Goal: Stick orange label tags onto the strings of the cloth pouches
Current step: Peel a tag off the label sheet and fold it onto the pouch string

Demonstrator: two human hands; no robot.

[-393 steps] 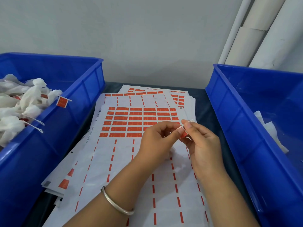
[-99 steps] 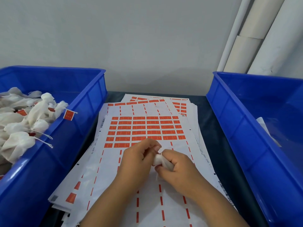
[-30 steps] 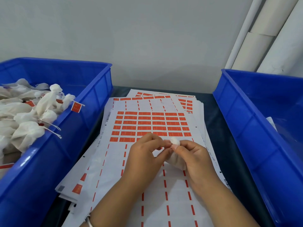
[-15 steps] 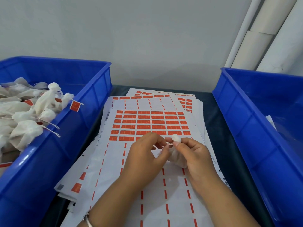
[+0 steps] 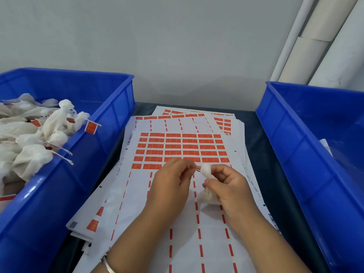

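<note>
— Pouches, cloth, white: location?
— A heap (image 5: 29,134) fills the left blue bin (image 5: 110,107), at the table's left edge; several carry an orange tag (image 5: 91,127). One pouch (image 5: 206,186) is above the table's middle.
— Other large items?
— Right blue bin (image 5: 295,134) at the table's right edge; a stack of label sheets (image 5: 183,194) between the bins, orange labels (image 5: 183,146) remaining on the top sheet's far rows.
— Hands?
— Right hand (image 5: 230,186) curls around the pouch, its tied top poking out. Left hand (image 5: 169,186), fingertips pressed together, pinches the pouch's string (image 5: 197,170). A bracelet (image 5: 106,265) sits on the left wrist.
</note>
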